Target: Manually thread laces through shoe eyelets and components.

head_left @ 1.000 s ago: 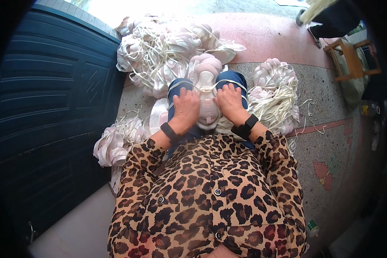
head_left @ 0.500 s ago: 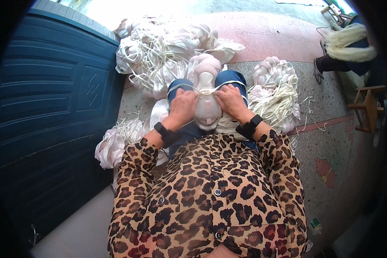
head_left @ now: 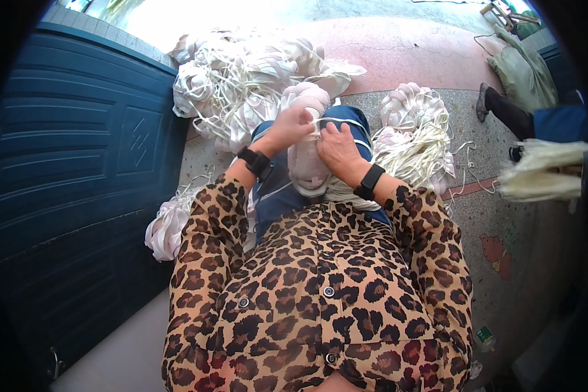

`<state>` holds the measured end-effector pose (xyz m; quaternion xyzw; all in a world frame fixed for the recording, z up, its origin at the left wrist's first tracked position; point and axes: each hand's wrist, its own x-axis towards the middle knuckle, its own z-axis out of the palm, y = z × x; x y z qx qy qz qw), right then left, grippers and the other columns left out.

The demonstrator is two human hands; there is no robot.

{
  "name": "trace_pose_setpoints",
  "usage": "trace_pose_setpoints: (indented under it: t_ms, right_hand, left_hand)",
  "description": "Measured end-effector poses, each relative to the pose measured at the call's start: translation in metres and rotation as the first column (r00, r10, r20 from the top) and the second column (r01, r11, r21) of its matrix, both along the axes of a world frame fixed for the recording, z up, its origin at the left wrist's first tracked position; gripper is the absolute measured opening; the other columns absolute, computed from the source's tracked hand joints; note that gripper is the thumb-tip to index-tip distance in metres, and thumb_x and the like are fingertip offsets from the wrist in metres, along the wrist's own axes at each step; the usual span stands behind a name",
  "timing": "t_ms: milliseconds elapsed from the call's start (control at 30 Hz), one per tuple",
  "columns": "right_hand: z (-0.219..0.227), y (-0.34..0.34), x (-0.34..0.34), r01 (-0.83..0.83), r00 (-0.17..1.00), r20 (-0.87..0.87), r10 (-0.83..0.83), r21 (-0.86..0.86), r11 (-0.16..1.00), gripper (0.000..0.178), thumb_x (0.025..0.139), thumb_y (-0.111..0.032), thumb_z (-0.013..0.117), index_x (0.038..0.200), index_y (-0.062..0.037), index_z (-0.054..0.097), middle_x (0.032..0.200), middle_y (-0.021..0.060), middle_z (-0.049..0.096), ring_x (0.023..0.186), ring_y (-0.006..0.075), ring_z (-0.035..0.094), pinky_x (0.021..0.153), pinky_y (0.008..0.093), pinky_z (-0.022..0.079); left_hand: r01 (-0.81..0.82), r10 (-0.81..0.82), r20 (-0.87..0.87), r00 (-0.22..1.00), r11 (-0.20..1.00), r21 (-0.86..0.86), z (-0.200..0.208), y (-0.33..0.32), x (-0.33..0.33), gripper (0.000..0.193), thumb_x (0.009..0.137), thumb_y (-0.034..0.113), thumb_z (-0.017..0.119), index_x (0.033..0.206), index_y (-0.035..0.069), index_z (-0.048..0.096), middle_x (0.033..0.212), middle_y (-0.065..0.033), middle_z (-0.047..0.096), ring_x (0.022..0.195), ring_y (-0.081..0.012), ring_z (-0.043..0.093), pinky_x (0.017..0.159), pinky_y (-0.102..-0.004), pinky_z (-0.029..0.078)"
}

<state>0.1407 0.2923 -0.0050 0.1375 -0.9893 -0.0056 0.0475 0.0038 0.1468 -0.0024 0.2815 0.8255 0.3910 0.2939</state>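
Note:
A pale pink-and-white shoe upper [head_left: 307, 166] rests lengthwise between my knees, over my blue trousers. Thin white lace [head_left: 346, 122] crosses its middle and runs over my right thigh. My left hand [head_left: 289, 129] is closed, thumb and fingertips pinching the lace above the upper. Close beside it, my right hand [head_left: 340, 149] has its fingers bent around the lace at the upper's right edge. Both hands partly cover the lacing, so the exact crossing of the strands is hidden.
A large heap of pale uppers with tangled laces [head_left: 242, 78] lies ahead. More lie at right [head_left: 411, 117] and lower left [head_left: 166, 228]. A dark blue door [head_left: 78, 130] stands at left. On the right, a person's leg [head_left: 513, 117] shows near a bundle of pale laces [head_left: 545, 170].
My left hand has risen and moved right across the upper. My right hand has shifted slightly left. The person at right and the lace bundle have come nearer, covering the wooden stool.

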Motion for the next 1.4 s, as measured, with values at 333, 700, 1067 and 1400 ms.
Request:
trace_pose_setpoints:
  t_ms: [333,700,1067,1400]
  right_hand:
    - [0.123,0.046,-0.002,-0.303,0.813,-0.568,-0.131,-0.604,0.737,0.018,0.082,0.002,0.060,0.095,-0.0096,0.062,0.092,0.0065,0.057,0.090,0.0275,0.055,0.081,0.0411,0.039]
    - [0.179,0.283,0.089,-0.195,0.617,-0.216,-0.757,-0.974,0.118,0.015,0.087,-0.015,0.063,0.098,-0.0061,0.068,0.086,0.0095,0.065,0.083,0.0275,0.063,0.076,0.0405,0.048]
    - [0.000,-0.002,0.003,0.373,0.865,0.497,0.073,-0.733,0.568,0.031,0.090,-0.031,0.066,0.097,-0.0025,0.073,0.078,0.0148,0.072,0.078,0.0307,0.071,0.071,0.0413,0.055]
    - [-0.043,-0.046,-0.014,0.172,0.983,-0.003,-0.185,-0.364,0.916,0.011,0.085,-0.019,0.063,0.084,-0.0096,0.067,0.078,0.0101,0.072,0.072,0.0253,0.071,0.067,0.0399,0.048]
  left_hand:
    - [-0.144,0.086,0.441,0.893,0.984,0.100,0.030,0.024,-0.007,0.047,0.081,0.010,0.080,0.120,-0.006,0.060,0.089,-0.0094,0.071,0.079,-0.0130,0.067,0.066,-0.0254,0.051]
    - [0.101,-0.203,-0.396,0.896,0.959,-0.264,0.025,0.003,0.014,0.029,0.088,0.007,0.064,0.117,0.007,0.064,0.107,-0.0154,0.069,0.109,-0.0360,0.058,0.092,-0.0470,0.048]
    - [0.157,-0.165,-0.065,0.984,0.982,-0.103,0.016,-0.033,0.000,0.042,0.093,0.007,0.060,0.133,0.007,0.051,0.083,-0.0040,0.061,0.079,-0.0194,0.055,0.073,-0.0341,0.047]
    - [-0.176,0.156,0.310,0.938,0.984,0.036,0.031,-0.045,0.006,0.050,0.096,0.013,0.061,0.143,0.006,0.044,0.080,0.0027,0.054,0.072,-0.0071,0.048,0.065,-0.0242,0.041]
